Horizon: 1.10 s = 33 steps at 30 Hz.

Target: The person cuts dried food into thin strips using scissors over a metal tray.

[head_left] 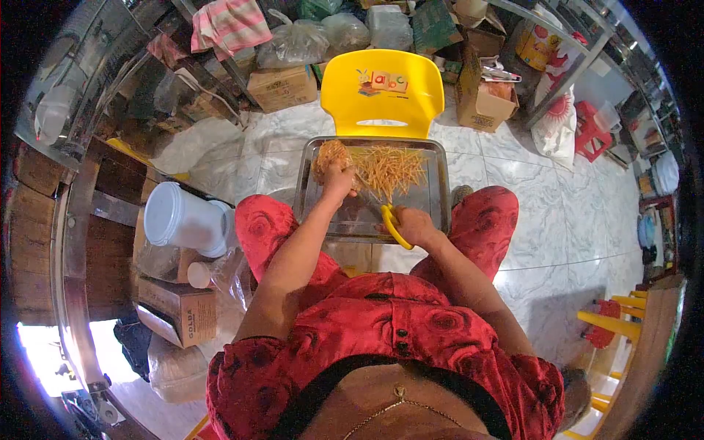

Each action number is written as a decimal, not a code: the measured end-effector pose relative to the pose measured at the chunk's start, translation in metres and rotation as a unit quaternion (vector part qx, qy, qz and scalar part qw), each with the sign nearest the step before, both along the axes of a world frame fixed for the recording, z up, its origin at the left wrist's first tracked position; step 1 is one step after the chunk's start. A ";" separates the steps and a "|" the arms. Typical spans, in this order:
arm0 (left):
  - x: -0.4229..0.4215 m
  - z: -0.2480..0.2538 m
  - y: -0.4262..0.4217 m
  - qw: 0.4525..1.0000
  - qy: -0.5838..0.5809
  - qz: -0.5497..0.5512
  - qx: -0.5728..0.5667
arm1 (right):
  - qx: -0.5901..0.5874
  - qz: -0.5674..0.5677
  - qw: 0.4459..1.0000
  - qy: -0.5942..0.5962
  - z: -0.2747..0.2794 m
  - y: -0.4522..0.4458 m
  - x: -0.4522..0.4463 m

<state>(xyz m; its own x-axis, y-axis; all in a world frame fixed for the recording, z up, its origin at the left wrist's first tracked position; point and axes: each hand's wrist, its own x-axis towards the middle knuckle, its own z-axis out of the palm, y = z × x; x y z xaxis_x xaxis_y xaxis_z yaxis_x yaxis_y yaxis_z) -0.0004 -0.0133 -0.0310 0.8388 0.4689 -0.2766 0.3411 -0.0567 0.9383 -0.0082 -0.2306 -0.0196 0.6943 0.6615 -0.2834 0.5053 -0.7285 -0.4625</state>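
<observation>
Glossy yellow plastic chair (383, 92), shiny metal tray (433, 220), smooth marbled floor (565, 213)

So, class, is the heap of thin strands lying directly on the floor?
No, the heap of thin strands lies on the metal tray, near the yellow chair back.

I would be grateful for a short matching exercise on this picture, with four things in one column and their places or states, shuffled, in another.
Column one:
1. Metal tray
2. Scissors
3. Left hand
4. White bucket

Column two:
A. Gripping the clump of thin strands
B. Off to the left of the tray
C. Held in the right hand
D. Just in front of the yellow chair back

Right pairs: 1-D, 2-C, 3-A, 4-B
</observation>
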 end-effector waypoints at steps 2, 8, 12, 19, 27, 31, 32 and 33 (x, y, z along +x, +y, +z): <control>0.000 0.001 0.000 1.000 0.010 -0.004 -0.008 | 0.008 0.005 1.000 -0.010 -0.004 0.000 0.001; -0.003 0.006 -0.003 1.000 -0.013 -0.005 -0.012 | -0.002 0.031 0.999 -0.013 -0.007 0.001 0.003; -0.002 0.002 -0.002 1.000 -0.030 0.005 -0.007 | -0.005 0.014 1.000 -0.015 0.000 0.001 0.000; -0.001 0.000 -0.001 1.000 -0.025 0.000 -0.010 | 0.004 0.008 1.000 -0.021 0.003 0.000 -0.001; -0.001 -0.007 0.002 0.999 -0.027 -0.010 -0.021 | -0.007 0.013 1.000 -0.016 -0.009 0.001 0.002; -0.004 0.005 -0.001 1.000 0.004 -0.004 -0.023 | 0.008 0.011 1.000 -0.014 -0.012 0.000 0.003; -0.004 0.007 -0.002 1.000 0.011 0.000 -0.014 | 0.010 0.015 1.000 -0.009 -0.015 -0.001 0.004; -0.003 0.003 -0.002 1.000 0.011 0.000 -0.014 | 0.010 0.015 1.000 -0.009 -0.010 0.000 0.003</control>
<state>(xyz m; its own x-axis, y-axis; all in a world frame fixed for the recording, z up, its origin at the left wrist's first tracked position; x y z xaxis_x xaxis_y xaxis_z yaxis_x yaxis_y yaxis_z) -0.0035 -0.0149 -0.0277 0.8316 0.4612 -0.3092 0.3626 -0.0292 0.9315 -0.0056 -0.2308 -0.0296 0.6785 0.6879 -0.2579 0.5350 -0.7033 -0.4682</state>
